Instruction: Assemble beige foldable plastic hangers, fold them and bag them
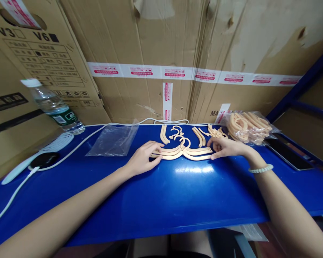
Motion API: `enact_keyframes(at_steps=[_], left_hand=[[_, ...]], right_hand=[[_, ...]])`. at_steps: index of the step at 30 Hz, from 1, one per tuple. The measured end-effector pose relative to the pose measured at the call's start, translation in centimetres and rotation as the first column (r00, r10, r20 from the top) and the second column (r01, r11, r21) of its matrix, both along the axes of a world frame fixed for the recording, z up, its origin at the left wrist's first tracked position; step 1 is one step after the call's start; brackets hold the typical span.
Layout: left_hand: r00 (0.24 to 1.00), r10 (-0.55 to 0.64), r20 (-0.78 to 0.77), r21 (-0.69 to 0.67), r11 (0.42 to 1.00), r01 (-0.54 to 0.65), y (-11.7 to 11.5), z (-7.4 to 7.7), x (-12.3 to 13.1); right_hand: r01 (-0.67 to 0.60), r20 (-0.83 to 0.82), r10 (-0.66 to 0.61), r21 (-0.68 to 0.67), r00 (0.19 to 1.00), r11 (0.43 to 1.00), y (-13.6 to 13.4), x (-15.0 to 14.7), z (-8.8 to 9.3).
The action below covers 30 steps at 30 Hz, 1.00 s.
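Several beige plastic clothes hangers (169,156) lie together on the blue table, with their arms spread to both sides and hooks pointing away from me. My left hand (144,159) holds their left ends between thumb and fingers. At the right ends, my right hand (224,147) grips with thumb and forefinger apart across the arm tips; its other fingers are curled. Just behind lie loose hanger arms (164,134), more arms (198,137) to the right, and loose hooks (177,130). A heap of small beige parts (215,132) sits beyond my right hand.
A clear bag of beige hanger parts (247,127) and a dark phone (288,154) lie at right. Leftward are a flat plastic bag (113,139), water bottle (56,109), pale hairbrush (37,157), black round device (45,160) and white cable (78,147). Cardboard (140,96) walls the back.
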<state>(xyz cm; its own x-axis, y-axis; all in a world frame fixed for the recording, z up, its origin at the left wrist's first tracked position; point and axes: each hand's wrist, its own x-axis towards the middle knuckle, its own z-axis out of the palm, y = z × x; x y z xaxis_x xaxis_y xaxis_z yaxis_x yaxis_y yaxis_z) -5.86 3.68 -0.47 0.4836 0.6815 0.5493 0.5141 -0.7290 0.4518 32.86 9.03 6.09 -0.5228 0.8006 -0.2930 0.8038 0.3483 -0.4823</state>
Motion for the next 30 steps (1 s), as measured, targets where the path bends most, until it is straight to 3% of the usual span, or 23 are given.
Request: enact_keyframes(at_steps=[9,25,30], left_hand=[[0.992,0.091,0.082,-0.010,0.996,-0.091,0.2,0.2,0.0],[0.990,0.100,0.096,0.014,0.995,-0.102,0.4,0.5,0.3],[0.964,0.153,0.218,0.144,0.972,-0.187,-1.3,2.3,0.6]], right_hand=[[0.005,-0.058,-0.006,-0.014,0.998,1.000,0.4,0.6,-0.6],[0.073,-0.079,-0.073,-0.010,0.994,0.997,0.2,-0.1,-0.1],[0.073,-0.083,-0.071,0.021,0.994,0.997,0.4,0.0,-0.2]])
